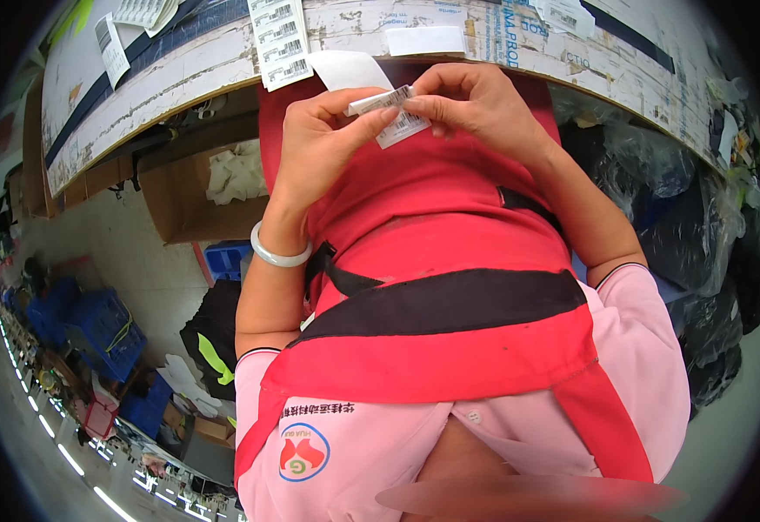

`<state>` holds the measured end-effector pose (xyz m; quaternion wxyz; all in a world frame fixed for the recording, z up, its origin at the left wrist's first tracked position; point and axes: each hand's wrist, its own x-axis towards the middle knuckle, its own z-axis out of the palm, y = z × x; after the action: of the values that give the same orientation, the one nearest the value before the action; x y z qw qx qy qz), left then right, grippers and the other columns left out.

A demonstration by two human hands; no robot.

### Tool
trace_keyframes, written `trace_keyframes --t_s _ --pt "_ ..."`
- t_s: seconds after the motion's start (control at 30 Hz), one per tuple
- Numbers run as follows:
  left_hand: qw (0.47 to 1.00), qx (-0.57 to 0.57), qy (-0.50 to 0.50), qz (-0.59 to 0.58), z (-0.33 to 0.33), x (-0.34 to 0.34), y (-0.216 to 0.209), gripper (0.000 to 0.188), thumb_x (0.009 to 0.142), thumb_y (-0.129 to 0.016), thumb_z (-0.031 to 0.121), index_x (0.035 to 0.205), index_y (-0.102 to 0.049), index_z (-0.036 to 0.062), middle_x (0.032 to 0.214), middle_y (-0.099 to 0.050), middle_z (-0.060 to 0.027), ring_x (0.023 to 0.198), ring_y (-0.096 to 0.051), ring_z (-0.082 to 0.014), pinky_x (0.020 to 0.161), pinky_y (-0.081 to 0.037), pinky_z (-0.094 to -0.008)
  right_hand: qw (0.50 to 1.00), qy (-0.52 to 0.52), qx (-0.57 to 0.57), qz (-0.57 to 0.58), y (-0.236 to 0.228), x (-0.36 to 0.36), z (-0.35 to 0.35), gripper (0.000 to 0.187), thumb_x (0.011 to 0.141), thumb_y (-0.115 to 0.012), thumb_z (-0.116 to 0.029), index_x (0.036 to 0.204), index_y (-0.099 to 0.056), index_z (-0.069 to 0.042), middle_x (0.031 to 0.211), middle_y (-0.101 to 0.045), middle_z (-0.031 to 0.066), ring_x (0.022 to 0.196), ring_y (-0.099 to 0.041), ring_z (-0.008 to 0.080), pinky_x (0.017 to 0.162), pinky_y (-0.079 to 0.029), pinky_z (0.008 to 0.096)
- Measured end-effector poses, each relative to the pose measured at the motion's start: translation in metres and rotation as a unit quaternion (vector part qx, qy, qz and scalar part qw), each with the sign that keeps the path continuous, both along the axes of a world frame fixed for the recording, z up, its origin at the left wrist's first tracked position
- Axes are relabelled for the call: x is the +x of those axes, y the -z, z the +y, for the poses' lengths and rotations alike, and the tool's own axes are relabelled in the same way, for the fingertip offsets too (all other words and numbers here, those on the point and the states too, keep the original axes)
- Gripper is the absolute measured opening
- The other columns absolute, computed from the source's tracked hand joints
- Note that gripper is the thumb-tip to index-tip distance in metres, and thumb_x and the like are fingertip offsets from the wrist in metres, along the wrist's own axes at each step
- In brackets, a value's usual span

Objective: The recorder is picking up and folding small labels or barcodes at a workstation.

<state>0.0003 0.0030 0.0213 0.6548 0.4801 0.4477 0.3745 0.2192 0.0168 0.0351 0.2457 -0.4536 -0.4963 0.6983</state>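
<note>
Between my two hands is a small white barcode label (403,130), partly folded or curled, held just in front of the table edge above my red apron. My left hand (330,130) pinches its left side between thumb and fingers. On the right side, my right hand (463,104) grips it with thumb and forefinger. Fingers cover part of the label, so I cannot tell whether it is one piece or several. Behind my left hand a blank white paper strip (350,70) hangs over the table edge. A sheet of barcode labels (279,43) lies to its left.
The worn white table (193,91) runs across the far side, with a white paper slip (426,41) and more label strips (112,50) on it. Below at left stand a cardboard box (171,204) and a blue crate (106,331). Dark plastic-wrapped bundles (693,226) sit at right.
</note>
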Motion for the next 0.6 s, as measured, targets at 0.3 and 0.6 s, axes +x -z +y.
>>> trace_keyframes --t_s 0.3,0.6 --pt "0.999 -0.032 0.03 0.024 0.001 -0.002 0.001 0.019 0.086 -0.071 0.007 0.102 -0.072 -0.0035 0.082 -0.07 -0.0048 0.07 -0.062 -0.0072 0.063 -0.05 -0.0199 0.974 0.077 0.202 -0.07 0.006 -0.007 -0.004 0.013 0.087 -0.071 -0.012 0.093 -0.068 -0.001 0.084 -0.065 0.0022 0.079 -0.059 0.0068 0.073 -0.049 0.0234" --pt "0.998 -0.013 0.057 -0.036 0.008 -0.008 0.006 0.038 0.096 -0.061 0.032 0.098 -0.073 -0.0035 0.077 -0.069 -0.0054 0.068 -0.062 -0.008 0.063 -0.049 -0.0226 0.982 0.114 0.128 -0.08 0.003 0.016 0.027 0.012 0.092 -0.065 -0.013 0.098 -0.069 -0.003 0.085 -0.065 -0.0006 0.072 -0.057 0.0046 0.064 -0.048 0.0202"
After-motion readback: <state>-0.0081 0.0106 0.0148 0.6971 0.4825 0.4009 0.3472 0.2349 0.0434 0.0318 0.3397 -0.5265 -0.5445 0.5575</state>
